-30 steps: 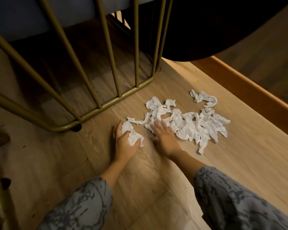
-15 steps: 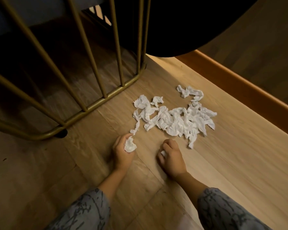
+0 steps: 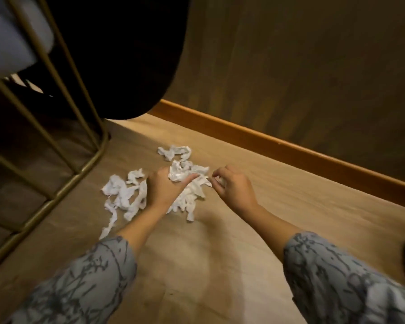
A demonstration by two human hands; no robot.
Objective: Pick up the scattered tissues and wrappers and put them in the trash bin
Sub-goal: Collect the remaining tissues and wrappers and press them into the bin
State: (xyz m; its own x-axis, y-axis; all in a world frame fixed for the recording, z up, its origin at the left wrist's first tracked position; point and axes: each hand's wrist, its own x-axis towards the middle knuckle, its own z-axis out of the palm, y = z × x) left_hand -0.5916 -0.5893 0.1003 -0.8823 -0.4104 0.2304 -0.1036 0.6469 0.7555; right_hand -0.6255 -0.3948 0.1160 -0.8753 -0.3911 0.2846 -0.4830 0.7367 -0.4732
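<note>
White crumpled tissues (image 3: 124, 195) lie scattered on the wooden floor (image 3: 220, 265), with one twisted strip (image 3: 174, 151) at the far end of the heap. My left hand (image 3: 161, 188) is over the middle of the heap and grips a wad of tissue (image 3: 179, 175) between thumb and fingers. My right hand (image 3: 232, 188) is just right of the heap, its fingers curled and pinching a small bit of tissue (image 3: 221, 181). No trash bin is in view.
A gold metal wire frame (image 3: 63, 160) stands on the floor at the left. A big dark rounded object (image 3: 126, 54) hangs over the far left. An orange baseboard (image 3: 290, 148) and a wooden wall (image 3: 313, 66) run along the right.
Both hands moved forward from the near edge of the heap into its middle. My left hand now grips a bigger wad. The view swung to the right.
</note>
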